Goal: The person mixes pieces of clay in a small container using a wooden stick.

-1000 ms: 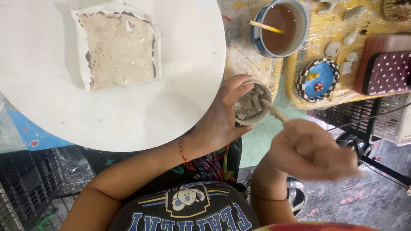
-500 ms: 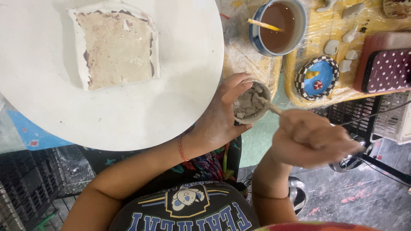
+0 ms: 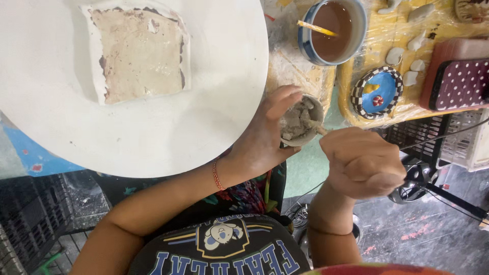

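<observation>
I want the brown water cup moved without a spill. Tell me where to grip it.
Grip the blue-rimmed cup around its outer wall, from the side away from the yellow stick leaning inside. It stands upright, nearly full of brown liquid, so keep it level.

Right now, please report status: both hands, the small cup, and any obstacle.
Left hand grips small clay cup. Right hand fisted on stick, tip in cup. White round board touching left hand; nothing blocking.

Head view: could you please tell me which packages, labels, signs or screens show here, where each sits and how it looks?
No packages, signs or lit screens show.
Phone: right edge of the yellow bench, face down, rectangular, in a maroon case with white dots.
Shirt print: on the person's dark shirt at the bottom, a badge emblem with blue and white lettering.
</observation>
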